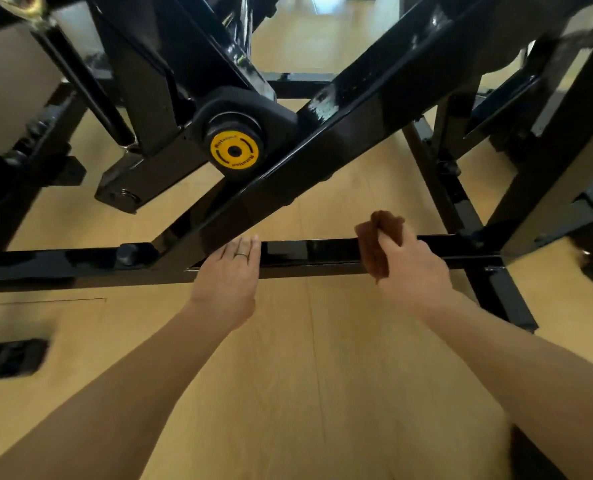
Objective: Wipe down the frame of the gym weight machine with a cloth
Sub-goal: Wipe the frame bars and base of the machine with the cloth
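Note:
The black steel frame of the weight machine fills the upper half of the head view. A low horizontal bar [308,252] runs across the middle, just above the floor. My right hand [412,268] grips a bunched brown cloth [378,244] and holds it against this bar, right of centre. My left hand [229,275], with a ring on one finger, rests flat on the same bar with straight fingers, where a diagonal beam [322,157] meets it.
A pivot with a yellow round cap [234,151] sits above my left hand. More black beams cross at upper left and right. A base bar [495,289] runs toward me at right. A black foot [11,358] lies lower left. Light wooden floor [288,358] lies below.

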Motion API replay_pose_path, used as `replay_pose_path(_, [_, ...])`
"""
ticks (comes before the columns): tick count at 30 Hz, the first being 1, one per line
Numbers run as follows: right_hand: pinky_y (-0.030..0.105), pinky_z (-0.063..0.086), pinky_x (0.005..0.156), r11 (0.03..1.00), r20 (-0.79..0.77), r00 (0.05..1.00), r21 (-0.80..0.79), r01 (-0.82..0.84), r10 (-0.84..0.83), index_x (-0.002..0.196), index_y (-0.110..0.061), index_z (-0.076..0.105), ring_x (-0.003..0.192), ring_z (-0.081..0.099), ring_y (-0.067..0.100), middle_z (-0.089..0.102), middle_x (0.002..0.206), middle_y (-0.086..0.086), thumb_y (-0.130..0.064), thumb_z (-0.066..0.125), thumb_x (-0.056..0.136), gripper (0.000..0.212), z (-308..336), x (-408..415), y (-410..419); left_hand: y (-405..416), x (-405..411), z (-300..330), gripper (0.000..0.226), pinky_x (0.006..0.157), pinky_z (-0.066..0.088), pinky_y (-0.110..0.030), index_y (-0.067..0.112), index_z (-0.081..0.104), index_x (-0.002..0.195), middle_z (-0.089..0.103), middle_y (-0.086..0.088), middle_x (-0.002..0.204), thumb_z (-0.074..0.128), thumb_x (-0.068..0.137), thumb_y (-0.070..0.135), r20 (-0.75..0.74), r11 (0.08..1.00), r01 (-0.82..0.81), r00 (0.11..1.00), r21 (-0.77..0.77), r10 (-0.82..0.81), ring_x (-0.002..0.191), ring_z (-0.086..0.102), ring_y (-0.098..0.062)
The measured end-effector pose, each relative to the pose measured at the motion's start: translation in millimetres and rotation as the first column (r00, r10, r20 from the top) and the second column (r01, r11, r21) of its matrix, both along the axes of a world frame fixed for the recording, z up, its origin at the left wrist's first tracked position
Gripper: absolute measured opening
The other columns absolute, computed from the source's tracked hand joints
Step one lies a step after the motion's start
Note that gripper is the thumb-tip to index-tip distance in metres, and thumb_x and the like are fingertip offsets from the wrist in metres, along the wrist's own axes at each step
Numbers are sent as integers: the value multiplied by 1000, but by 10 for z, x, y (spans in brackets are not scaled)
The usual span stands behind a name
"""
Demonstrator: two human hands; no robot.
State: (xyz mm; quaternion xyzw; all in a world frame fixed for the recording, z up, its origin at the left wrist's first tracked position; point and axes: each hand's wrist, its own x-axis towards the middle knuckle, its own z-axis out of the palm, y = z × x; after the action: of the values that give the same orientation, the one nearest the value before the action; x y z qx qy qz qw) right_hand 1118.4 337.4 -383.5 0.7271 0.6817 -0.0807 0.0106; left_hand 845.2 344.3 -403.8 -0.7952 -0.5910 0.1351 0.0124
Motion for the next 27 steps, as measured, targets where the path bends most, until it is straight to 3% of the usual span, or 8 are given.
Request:
replay_pose_path(3, [47,53,101,989,-7,989,-28,146,-146,159,-31,25,126,52,33,20,162,11,-35,71,93,80,41,141,-51,15,7,-17,94,128,10,-41,11,-2,162,14,-9,169,63,96,30,60,1000,-10,998,0,10,157,11,-25])
replay_pose_path(6, [49,54,101,988,-44,987,-22,156,-157,155,-26,33,124,53,34,20,162,12,-32,71,93,73,25,-140,-9,-16,17,-25,94,128,8,-42,13,-4,162,5,-10,170,61,97,28,126,1000,8,992,7,-9,157,4,-25])
replay_pose_path(12, [46,52,100,993,-21,994,59,-102,103,153,-25,39,126,47,31,25,159,9,-20,75,89,73,-15,-1095,86,-277,-147,-93,84,125,-9,-46,14,-9,162,-13,-11,169,49,101,20,137,995,56,988,85,-67,155,-17,-26])
replay_pose_path(15, [46,52,99,977,-55,976,51,-206,209,154,-28,34,128,44,32,21,160,9,-21,73,92,74,-49,-1496,86,-396,-283,-152,84,121,-9,-44,12,3,163,-5,-15,170,55,97,18,159,985,67,983,160,-93,156,-10,-29])
replay_pose_path(18, [45,52,100,974,-128,966,70,-217,225,154,-30,34,128,44,31,22,159,7,-24,74,91,75,-67,-1622,106,-455,-354,-93,87,117,-4,-41,10,7,163,2,-16,170,59,93,15,182,983,19,982,184,-54,157,7,-29])
replay_pose_path(22, [44,51,102,970,-164,957,71,-231,239,155,-31,33,128,45,28,25,158,5,-26,76,90,79,-98,-1530,90,-424,-300,-1,90,113,-11,-38,17,-10,161,-14,-11,169,53,97,13,234,992,-37,972,118,8,157,-6,-25])
replay_pose_path(27, [42,52,101,970,-213,948,114,-215,235,155,-34,34,126,46,24,31,155,2,-28,77,89,79,-168,-1332,16,-371,-232,76,89,114,-10,-31,19,-6,162,-8,-7,170,56,99,17,269,997,49,961,57,-62,157,-4,-21])
